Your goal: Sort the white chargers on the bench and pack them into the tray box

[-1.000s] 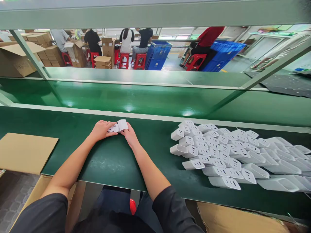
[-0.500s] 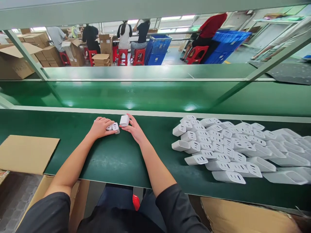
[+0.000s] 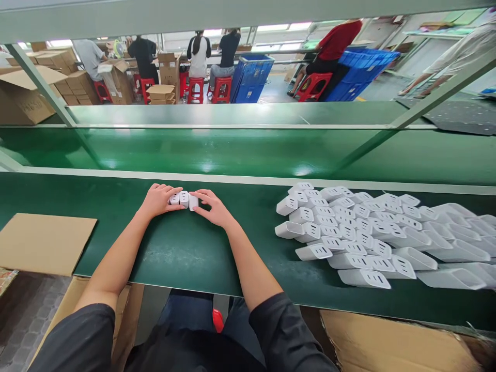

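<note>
On the green bench, my left hand (image 3: pixel 158 199) is closed around the left end of a short row of white charger housings (image 3: pixel 183 199) with dark slots on the faces turned up. My right hand (image 3: pixel 212 206) pinches one more white charger housing (image 3: pixel 193 202) between thumb and fingers, at the row's right end and close against it. My left palm hides part of the row. Off to the right lies a large group of similar white housings (image 3: pixel 349 232), many with slotted ends toward me, others showing a hollow end.
A flat cardboard sheet (image 3: pixel 46 243) lies on the bench at left. Cardboard boxes (image 3: pixel 387 341) stand below the front edge. A white rail (image 3: pixel 248 180) runs behind my hands, with a green belt (image 3: pixel 248 150) beyond. People sit on red stools (image 3: pixel 196 90) near blue crates (image 3: pixel 251 77).
My right hand has moved left and slightly down, bringing its housing from above the bench against the row. My left hand has shifted little and keeps its grip.
</note>
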{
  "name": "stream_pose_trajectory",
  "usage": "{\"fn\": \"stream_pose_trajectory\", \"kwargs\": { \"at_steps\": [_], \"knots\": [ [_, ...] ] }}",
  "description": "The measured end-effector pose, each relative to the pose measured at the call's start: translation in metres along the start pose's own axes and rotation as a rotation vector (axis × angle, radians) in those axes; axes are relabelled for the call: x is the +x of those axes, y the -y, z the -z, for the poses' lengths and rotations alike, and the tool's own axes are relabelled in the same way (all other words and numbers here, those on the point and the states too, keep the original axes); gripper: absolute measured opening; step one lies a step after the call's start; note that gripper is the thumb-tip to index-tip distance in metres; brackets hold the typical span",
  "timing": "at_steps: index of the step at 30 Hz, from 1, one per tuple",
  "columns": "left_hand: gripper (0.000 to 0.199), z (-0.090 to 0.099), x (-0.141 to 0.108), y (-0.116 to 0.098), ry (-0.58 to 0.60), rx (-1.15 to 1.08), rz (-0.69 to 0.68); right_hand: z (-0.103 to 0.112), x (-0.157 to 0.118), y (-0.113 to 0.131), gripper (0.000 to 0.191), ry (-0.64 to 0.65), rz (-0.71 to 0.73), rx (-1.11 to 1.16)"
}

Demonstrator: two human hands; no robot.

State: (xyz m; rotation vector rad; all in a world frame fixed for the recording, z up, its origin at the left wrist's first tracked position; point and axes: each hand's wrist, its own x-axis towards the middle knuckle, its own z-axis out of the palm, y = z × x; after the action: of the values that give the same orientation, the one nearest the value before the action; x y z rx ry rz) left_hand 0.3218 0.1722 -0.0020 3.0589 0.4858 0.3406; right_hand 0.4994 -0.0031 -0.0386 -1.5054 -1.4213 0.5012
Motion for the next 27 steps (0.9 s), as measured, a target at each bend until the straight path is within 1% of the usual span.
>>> {"fn": "stream_pose_trajectory", "kwargs": {
  "at_steps": [2, 4, 6, 8, 11, 14, 17, 19, 20, 21, 22, 23, 24, 25, 26, 27],
  "knots": [
    [0.072, 0.005, -0.003, 0.005, 0.0, -0.001, 0.006, 0.001, 0.0, -0.001, 0.039, -0.023, -0.016, 0.019],
    [0.078, 0.008, -0.006, 0.011, 0.004, -0.007, 0.02, -0.003, -0.001, -0.001, 0.038, -0.046, -0.017, 0.005],
    [0.076, 0.008, -0.009, 0.016, 0.02, -0.02, 0.028, -0.012, -0.001, -0.002, 0.038, -0.073, -0.023, -0.023],
    [0.068, 0.004, -0.008, 0.02, 0.037, -0.036, 0.026, -0.021, 0.002, -0.003, 0.038, -0.11, -0.045, -0.05],
    [0.064, -0.005, 0.001, 0.025, 0.034, -0.052, 0.04, -0.031, 0.016, -0.007, 0.039, -0.154, -0.084, -0.083],
    [0.064, -0.006, 0.019, 0.035, 0.018, -0.053, 0.074, -0.033, 0.043, -0.011, 0.044, -0.141, -0.113, -0.122],
    [0.063, 0.004, 0.037, 0.051, 0.008, -0.048, 0.085, -0.03, 0.066, -0.009, 0.056, -0.085, -0.135, -0.153],
    [0.067, 0.017, 0.045, 0.057, -0.033, -0.045, 0.074, -0.02, 0.071, -0.004, 0.065, -0.041, -0.141, -0.172],
    [0.071, 0.024, 0.047, 0.055, -0.073, -0.047, 0.066, -0.012, 0.07, -0.001, 0.068, -0.023, -0.142, -0.181],
    [0.075, 0.031, 0.048, 0.049, -0.12, -0.052, 0.054, -0.001, 0.066, 0.002, 0.071, -0.012, -0.143, -0.189],
    [0.076, 0.038, 0.048, 0.036, -0.169, -0.062, 0.036, 0.012, 0.06, 0.005, 0.073, -0.001, -0.139, -0.201],
    [0.075, 0.046, 0.045, 0.015, -0.215, -0.079, 0.011, 0.028, 0.053, 0.008, 0.075, 0.008, -0.129, -0.22],
    [0.071, 0.053, 0.039, -0.015, -0.24, -0.102, -0.037, 0.045, 0.044, 0.01, 0.076, 0.019, -0.119, -0.246],
    [0.062, 0.061, 0.029, -0.053, -0.251, -0.132, -0.1, 0.064, 0.033, 0.012, 0.076, 0.027, -0.109, -0.279],
    [0.056, 0.069, 0.017, -0.098, -0.24, -0.168, -0.206, 0.083, 0.022, 0.015, 0.076, 0.032, -0.1, -0.318],
    [0.055, 0.079, 0.002, -0.149, -0.18, -0.196, -0.366, 0.102, 0.009, 0.017, 0.076, 0.033, -0.098, -0.359]
  ]
}}
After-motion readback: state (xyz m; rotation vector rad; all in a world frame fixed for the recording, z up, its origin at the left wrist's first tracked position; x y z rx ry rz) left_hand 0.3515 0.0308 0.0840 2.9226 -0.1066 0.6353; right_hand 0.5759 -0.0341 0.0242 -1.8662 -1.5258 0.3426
